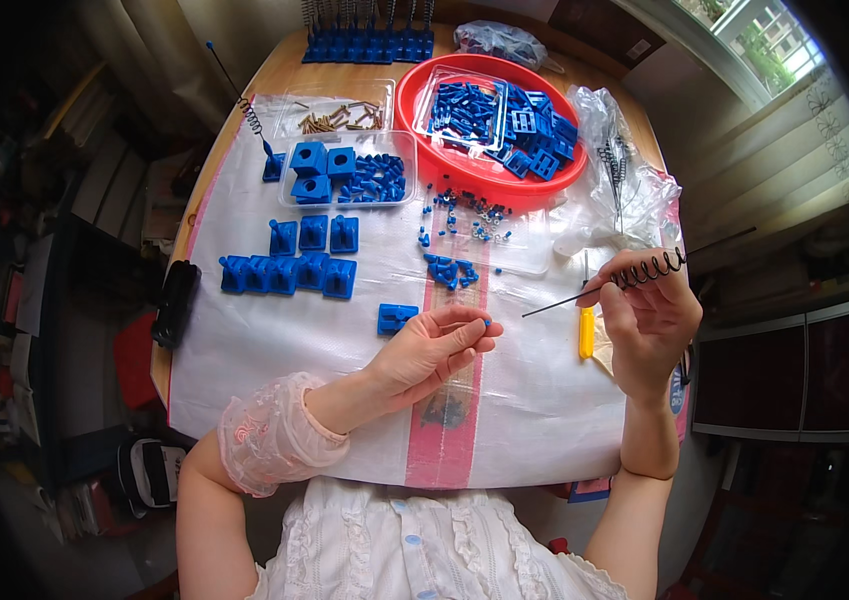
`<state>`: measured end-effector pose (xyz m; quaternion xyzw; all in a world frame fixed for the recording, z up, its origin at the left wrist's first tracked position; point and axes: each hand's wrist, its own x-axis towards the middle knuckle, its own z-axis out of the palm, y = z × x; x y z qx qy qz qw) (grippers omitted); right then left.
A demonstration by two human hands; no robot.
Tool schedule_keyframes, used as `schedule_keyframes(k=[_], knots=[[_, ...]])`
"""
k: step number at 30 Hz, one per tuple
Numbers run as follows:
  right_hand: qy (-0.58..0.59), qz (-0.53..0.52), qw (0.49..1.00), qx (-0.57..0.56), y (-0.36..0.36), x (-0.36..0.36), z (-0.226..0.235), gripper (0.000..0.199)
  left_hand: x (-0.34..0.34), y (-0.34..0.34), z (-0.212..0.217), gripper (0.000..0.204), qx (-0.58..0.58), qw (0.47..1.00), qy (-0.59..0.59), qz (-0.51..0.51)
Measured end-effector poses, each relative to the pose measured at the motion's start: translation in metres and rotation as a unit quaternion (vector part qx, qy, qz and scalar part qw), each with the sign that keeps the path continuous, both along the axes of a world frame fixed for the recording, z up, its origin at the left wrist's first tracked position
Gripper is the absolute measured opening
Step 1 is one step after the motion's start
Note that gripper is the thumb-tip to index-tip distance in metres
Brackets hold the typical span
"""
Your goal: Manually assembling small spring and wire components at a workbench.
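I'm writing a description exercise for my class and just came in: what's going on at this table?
The person's left hand pinches a small blue piece, while the right hand holds a black rod with a coiled stretch, one end pointing toward the left hand. The two parts are apart. A single blue block lies by the left hand, and two rows of blue blocks stand farther left.

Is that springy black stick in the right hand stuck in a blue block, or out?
Out: both thin ends of the springy black stick, held in the right hand, stick out bare.
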<state>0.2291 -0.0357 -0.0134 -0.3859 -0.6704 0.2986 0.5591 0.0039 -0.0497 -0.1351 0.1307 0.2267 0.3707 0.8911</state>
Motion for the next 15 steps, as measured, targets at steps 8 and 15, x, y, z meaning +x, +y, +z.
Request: schedule_keyframes(k=[8,15], knots=[[-0.023,0.009,1.000,-0.012,-0.001,0.001,0.001,0.019,0.001,0.001,0.006,0.019,-0.004,1.000,0.023,0.000],[0.011,0.030,0.999,-0.001,-0.004,-0.011,-0.007,0.023,0.001,0.002,-0.004,0.022,0.005,1.000,-0.005,-0.021]])
